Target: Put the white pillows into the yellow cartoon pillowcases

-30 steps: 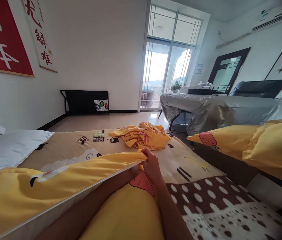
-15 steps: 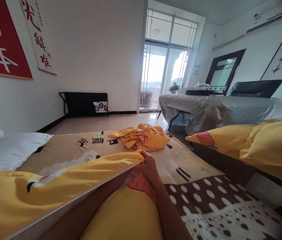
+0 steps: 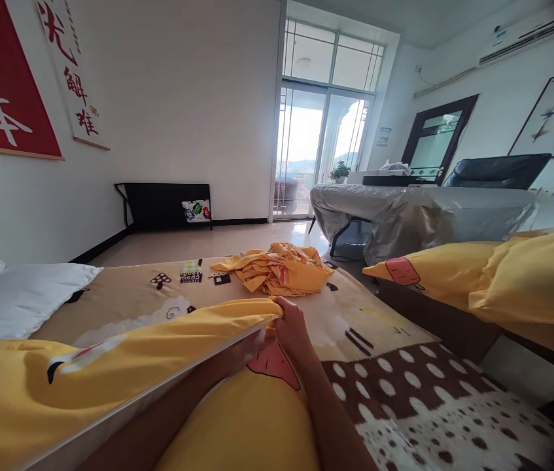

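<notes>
Yellow cover (image 3: 124, 373), corner in R grip (image 3: 294, 325), rest L

Both forearms are left bare down to the lower edge of the view. The right hand (image 3: 294, 327) is seen uncovered, with curved fingers and rounded knuckles; the right forearm (image 3: 333, 409) is broadened below a slim wrist. The left forearm (image 3: 173, 402) is shaded, its far end obscured.

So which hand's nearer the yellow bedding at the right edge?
Right. Your right hand, gripping the yellow cover, is left of that bedding, not touching; your left hand, hidden by the cover, appears farther left.
</notes>
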`<state>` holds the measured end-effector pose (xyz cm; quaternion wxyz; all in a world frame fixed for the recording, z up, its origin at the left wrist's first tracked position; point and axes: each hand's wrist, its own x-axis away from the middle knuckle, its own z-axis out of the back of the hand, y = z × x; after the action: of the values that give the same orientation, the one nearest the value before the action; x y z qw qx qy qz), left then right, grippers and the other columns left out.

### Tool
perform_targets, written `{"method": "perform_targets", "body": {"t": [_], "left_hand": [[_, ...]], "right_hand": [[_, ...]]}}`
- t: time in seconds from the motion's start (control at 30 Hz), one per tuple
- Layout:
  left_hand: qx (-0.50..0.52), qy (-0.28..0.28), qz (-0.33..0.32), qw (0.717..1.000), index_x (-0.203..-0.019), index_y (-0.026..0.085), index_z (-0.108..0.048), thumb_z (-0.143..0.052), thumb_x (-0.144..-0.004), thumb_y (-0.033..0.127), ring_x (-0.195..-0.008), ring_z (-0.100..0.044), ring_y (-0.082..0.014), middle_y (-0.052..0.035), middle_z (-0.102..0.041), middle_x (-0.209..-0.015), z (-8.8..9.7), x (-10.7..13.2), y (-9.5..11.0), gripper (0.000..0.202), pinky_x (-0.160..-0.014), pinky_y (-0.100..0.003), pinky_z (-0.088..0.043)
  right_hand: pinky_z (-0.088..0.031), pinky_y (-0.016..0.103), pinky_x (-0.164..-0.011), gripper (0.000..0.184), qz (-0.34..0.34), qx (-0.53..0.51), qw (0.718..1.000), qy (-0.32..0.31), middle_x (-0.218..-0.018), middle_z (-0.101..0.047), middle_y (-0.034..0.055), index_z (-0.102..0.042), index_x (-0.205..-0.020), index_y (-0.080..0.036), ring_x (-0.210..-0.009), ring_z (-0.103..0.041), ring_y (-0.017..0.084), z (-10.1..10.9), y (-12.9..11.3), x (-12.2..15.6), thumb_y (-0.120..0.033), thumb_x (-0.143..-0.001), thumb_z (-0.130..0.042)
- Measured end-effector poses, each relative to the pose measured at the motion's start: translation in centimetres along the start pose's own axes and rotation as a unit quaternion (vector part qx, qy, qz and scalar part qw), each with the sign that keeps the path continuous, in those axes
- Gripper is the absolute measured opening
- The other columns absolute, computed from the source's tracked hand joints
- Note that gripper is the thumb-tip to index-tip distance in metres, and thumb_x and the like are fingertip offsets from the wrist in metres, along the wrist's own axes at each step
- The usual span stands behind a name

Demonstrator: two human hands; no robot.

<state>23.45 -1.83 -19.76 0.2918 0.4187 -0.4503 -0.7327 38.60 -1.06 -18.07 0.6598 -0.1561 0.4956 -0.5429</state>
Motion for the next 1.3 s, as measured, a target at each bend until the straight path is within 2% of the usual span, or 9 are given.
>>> {"method": "perform_targets", "body": {"t": [0.17, 0.27, 0.37, 0.5, 0.77, 0.9, 1.0, 1.17, 1.3], "left_hand": [[-0.094, -0.017, 0.003, 0.995, -0.121, 0.029, -0.061, -0.052, -0.088, 0.046, -0.124, -0.048, -0.0246, -0.0026, -0.058, -0.13, 0.4, 1.2, 1.0, 0.038, -0.112, -0.044, -0.029], [-0.224, -0.02, -0.012, 0.974, -0.116, 0.03, -0.064, -0.043, -0.091, 0.048, -0.122, -0.048, -0.0239, 0.0, -0.062, -0.125, 0.3, 1.7, 1.7, 0.037, -0.112, -0.041, -0.028], [-0.272, -0.048, -0.024, 0.961, -0.109, 0.025, -0.066, -0.036, -0.094, 0.041, -0.106, -0.056, -0.0224, -0.0038, -0.066, -0.114, 0.0, 1.8, 2.0, 0.037, -0.099, -0.039, -0.04], [-0.219, -0.108, 0.004, 0.97, -0.085, 0.02, -0.069, -0.046, -0.088, 0.038, -0.075, -0.058, -0.0179, -0.0024, -0.067, -0.083, -0.3, 1.5, 1.3, 0.029, -0.072, -0.031, -0.047], [-0.15, -0.04, 0.065, 0.986, -0.069, 0.018, -0.064, -0.043, -0.086, 0.037, -0.058, -0.05, -0.0133, 0.002, -0.058, -0.061, -0.8, 1.1, -0.8, 0.033, -0.056, -0.026, -0.041], [-0.194, -0.036, -0.026, 0.98, -0.088, 0.02, -0.069, -0.049, -0.087, 0.037, -0.082, -0.06, -0.0182, -0.0021, -0.069, -0.087, -0.6, 1.6, 0.1, 0.026, -0.08, -0.031, -0.048], [-0.303, -0.001, -0.125, 0.945, -0.105, 0.02, -0.067, -0.041, -0.093, 0.035, -0.109, -0.057, -0.0239, -0.0074, -0.066, -0.115, -0.3, 1.8, 0.6, 0.032, -0.101, -0.041, -0.041], [-0.413, -0.003, -0.18, 0.893, -0.121, 0.018, -0.059, -0.039, -0.094, 0.032, -0.124, -0.049, -0.0266, -0.0101, -0.056, -0.132, -0.1, 1.7, 0.2, 0.036, -0.108, -0.047, -0.037], [-0.437, -0.014, -0.204, 0.876, -0.124, 0.019, -0.057, -0.04, -0.094, 0.03, -0.129, -0.045, -0.0243, -0.0085, -0.05, -0.139, -0.3, 1.7, -0.1, 0.036, -0.111, -0.045, -0.034]], "right_hand": [[-0.033, 0.022, -0.055, 0.022, -0.015, -0.121, 0.992, -0.042, -0.059, -0.056, -0.0011, -0.06, -0.066, -0.017, -0.061, -0.047, 0.014, -0.4, 0.6, 0.0, -0.019, -0.056, -0.041], [-0.033, 0.021, -0.054, 0.019, -0.016, -0.163, 0.984, -0.069, -0.057, -0.053, -0.0023, -0.06, -0.062, -0.016, -0.059, -0.046, 0.013, -0.4, 0.7, 0.1, -0.02, -0.058, -0.042], [-0.034, 0.019, -0.053, 0.018, -0.004, -0.162, 0.985, -0.06, -0.06, -0.054, -0.0024, -0.061, -0.062, -0.016, -0.061, -0.047, 0.012, -0.1, 0.3, 0.2, -0.02, -0.056, -0.044], [-0.035, 0.019, -0.053, 0.021, -0.009, -0.151, 0.988, -0.044, -0.061, -0.056, -0.002, -0.063, -0.066, -0.016, -0.062, -0.047, 0.012, 0.4, -0.4, 0.4, -0.019, -0.055, -0.044], [-0.037, 0.02, -0.054, 0.028, -0.017, -0.18, 0.983, -0.041, -0.062, -0.057, -0.0008, -0.064, -0.073, -0.017, -0.063, -0.049, 0.014, -0.1, -0.1, 0.4, -0.02, -0.057, -0.042], [-0.037, 0.02, -0.054, 0.028, -0.011, -0.212, 0.976, -0.047, -0.065, -0.058, -0.0008, -0.064, -0.075, -0.017, -0.063, -0.049, 0.013, -0.5, 0.1, 0.3, -0.02, -0.057, -0.042], [-0.038, 0.019, -0.055, 0.027, -0.016, -0.224, 0.973, -0.056, -0.066, -0.059, -0.0009, -0.063, -0.075, -0.017, -0.064, -0.049, 0.013, -0.7, 0.2, 0.3, -0.02, -0.056, -0.043], [-0.04, 0.019, -0.054, 0.026, -0.047, -0.288, 0.954, -0.071, -0.066, -0.056, -0.0009, -0.06, -0.074, -0.017, -0.062, -0.048, 0.013, -0.8, -0.2, 0.3, -0.021, -0.055, -0.042], [-0.041, 0.02, -0.054, 0.029, -0.068, -0.297, 0.952, -0.042, -0.064, -0.057, -0.0008, -0.061, -0.073, -0.016, -0.062, -0.048, 0.013, -0.8, -0.6, 0.3, -0.022, -0.052, -0.042]]}}
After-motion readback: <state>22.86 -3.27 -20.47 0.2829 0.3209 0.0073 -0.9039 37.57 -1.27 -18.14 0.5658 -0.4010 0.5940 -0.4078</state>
